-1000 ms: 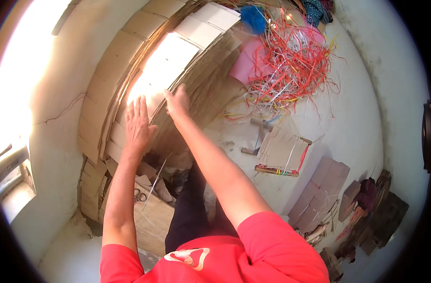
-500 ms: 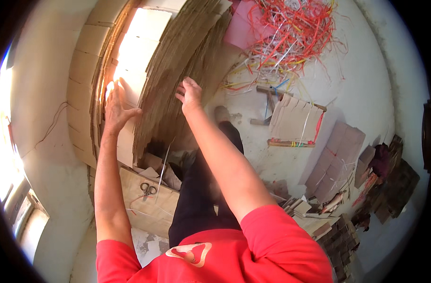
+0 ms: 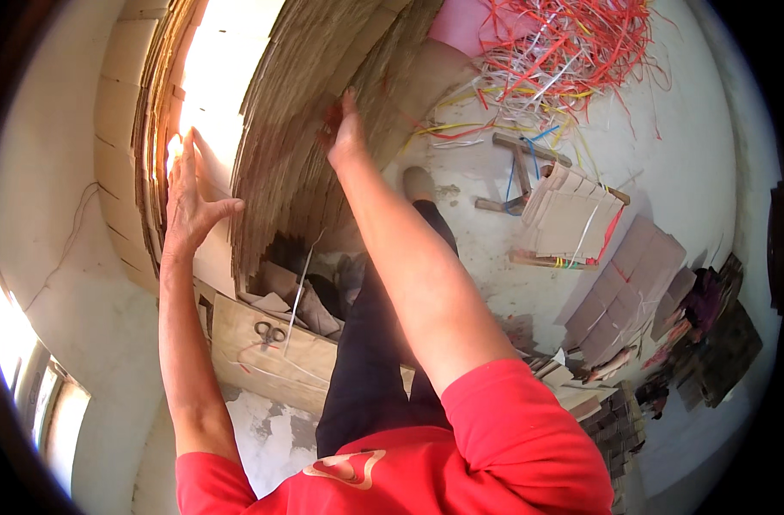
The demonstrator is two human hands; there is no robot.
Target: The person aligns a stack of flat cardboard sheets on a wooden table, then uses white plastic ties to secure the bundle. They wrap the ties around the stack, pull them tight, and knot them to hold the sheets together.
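Observation:
A tall stack of flat cardboard sheets (image 3: 280,129) stands in front of me at the left, its layered edges toward my right side and its top face bright with sunlight. My left hand (image 3: 188,206) is by the left part of the sunlit cardboard, fingers stretched forward and thumb spread; whether it presses on the sheets I cannot tell. Over the layered edges my right hand (image 3: 346,137) is raised with its fingers extended and partly blurred. Neither hand holds anything that shows.
Scissors (image 3: 270,331) lie on a wooden box (image 3: 246,348) with cardboard scraps. Tangled red and white strapping (image 3: 564,51) heaps at the far right. A wooden frame holds cardboard pieces (image 3: 568,215). Tied cardboard bundles (image 3: 625,283) lie farther right. A wall (image 3: 53,180) rises at left.
My right hand has moved farther forward along the stack and its fingers have straightened. The left hand keeps beside the sunlit cardboard. The view has shifted slightly.

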